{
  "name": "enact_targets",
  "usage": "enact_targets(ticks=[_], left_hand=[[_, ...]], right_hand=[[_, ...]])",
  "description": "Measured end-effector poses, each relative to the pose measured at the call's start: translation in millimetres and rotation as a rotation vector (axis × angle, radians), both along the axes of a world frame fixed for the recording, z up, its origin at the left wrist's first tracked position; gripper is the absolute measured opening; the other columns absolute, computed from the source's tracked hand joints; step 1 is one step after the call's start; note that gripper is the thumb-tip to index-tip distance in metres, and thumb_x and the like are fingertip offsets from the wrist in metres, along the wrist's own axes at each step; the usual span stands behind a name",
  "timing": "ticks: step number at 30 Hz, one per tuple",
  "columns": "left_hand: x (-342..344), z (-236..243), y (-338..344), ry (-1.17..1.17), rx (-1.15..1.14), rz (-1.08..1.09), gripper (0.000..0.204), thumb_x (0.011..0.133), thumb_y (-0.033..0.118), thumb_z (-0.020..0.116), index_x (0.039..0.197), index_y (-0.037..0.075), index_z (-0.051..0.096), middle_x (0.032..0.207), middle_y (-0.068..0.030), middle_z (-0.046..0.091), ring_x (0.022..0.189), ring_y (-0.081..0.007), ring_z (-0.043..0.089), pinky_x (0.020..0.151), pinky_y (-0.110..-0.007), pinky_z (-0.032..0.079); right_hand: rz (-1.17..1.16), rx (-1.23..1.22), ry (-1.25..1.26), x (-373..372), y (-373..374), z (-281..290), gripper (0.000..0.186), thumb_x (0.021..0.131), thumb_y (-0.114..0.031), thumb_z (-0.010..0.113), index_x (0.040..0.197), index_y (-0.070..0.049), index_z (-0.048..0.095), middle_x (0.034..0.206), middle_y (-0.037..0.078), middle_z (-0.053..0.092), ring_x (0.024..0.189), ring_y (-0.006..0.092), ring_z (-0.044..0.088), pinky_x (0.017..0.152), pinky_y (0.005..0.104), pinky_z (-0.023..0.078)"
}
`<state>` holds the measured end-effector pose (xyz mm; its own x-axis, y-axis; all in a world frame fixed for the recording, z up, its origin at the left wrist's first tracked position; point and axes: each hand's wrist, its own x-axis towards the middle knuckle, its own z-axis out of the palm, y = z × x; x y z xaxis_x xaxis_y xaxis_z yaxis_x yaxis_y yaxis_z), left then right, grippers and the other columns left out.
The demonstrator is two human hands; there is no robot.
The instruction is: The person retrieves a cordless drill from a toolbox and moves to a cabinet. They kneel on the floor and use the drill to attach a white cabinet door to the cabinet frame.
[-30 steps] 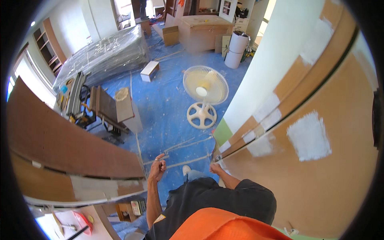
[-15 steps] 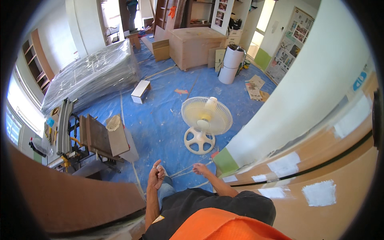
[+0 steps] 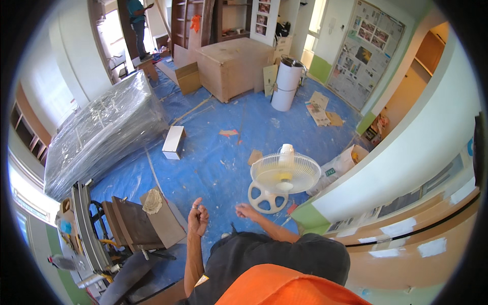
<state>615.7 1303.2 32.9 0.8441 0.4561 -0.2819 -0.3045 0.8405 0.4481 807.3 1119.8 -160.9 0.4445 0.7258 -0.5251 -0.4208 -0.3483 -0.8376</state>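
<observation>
My left hand (image 3: pixel 198 217) is raised at the lower middle, most fingers curled in and one digit pointing up. A small pale bit shows at its fingers, too small to name. To its right, my right hand (image 3: pixel 247 211) is loosely closed with nothing visible in it. Beyond the right hand stands a white pedestal fan (image 3: pixel 285 175) on a round spoked base, the nearest thing to that hand; the hand appears apart from it. Left of my left hand is a brown board (image 3: pixel 133 223) with a grey-brown panel leaning by it.
Blue sheeting (image 3: pixel 203 152) covers the floor. A plastic-wrapped bulky item (image 3: pixel 107 127), a white step stool (image 3: pixel 174 142), a large brown box (image 3: pixel 231 68) and a white cylinder (image 3: pixel 286 85) stand beyond. A curved white wall (image 3: pixel 386 178) borders the right. Another person (image 3: pixel 137 25) stands far back.
My view has moved forward and swung right; the fan now appears closer and farther right. A white sack and an opening past the curved wall have come into view. Both hands stay similarly curled.
</observation>
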Motion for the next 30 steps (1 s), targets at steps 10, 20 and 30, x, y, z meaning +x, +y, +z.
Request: enact_targets(ticks=[10,20,30], left_hand=[[40.6,-21.5,111.5,-0.218,-0.247,0.200,0.042,0.082,-0.005,0.041,0.122,0.000,0.049,0.077,-0.0057,0.046,0.059,-0.0120,0.041,0.050,-0.022,0.037],[178.0,-35.2,284.3,-0.189,-0.300,0.294,0.047,0.079,-0.005,0.044,0.126,0.001,0.045,0.078,-0.0053,0.045,0.058,-0.0118,0.039,0.050,-0.023,0.035],[301.3,19.9,464.9,-0.303,-0.066,0.358,0.041,0.081,-0.003,0.042,0.119,0.003,0.053,0.076,-0.0041,0.051,0.055,-0.0098,0.038,0.051,-0.023,0.032]], right_hand=[[0.213,0.077,-0.091,30.4,173.0,59.3,0.034,0.092,-0.026,0.059,0.116,-0.003,0.060,0.089,0.003,0.064,0.073,0.0097,0.062,0.060,0.0233,0.049],[0.313,0.135,-0.090,152.0,363.8,37.3,0.033,0.093,-0.025,0.059,0.117,-0.003,0.060,0.091,0.004,0.065,0.075,0.0104,0.062,0.064,0.0250,0.050],[0.210,0.092,-0.215,337.0,512.3,96.7,0.030,0.094,-0.022,0.057,0.118,-0.005,0.060,0.094,0.005,0.066,0.079,0.0105,0.063,0.069,0.0238,0.050]])
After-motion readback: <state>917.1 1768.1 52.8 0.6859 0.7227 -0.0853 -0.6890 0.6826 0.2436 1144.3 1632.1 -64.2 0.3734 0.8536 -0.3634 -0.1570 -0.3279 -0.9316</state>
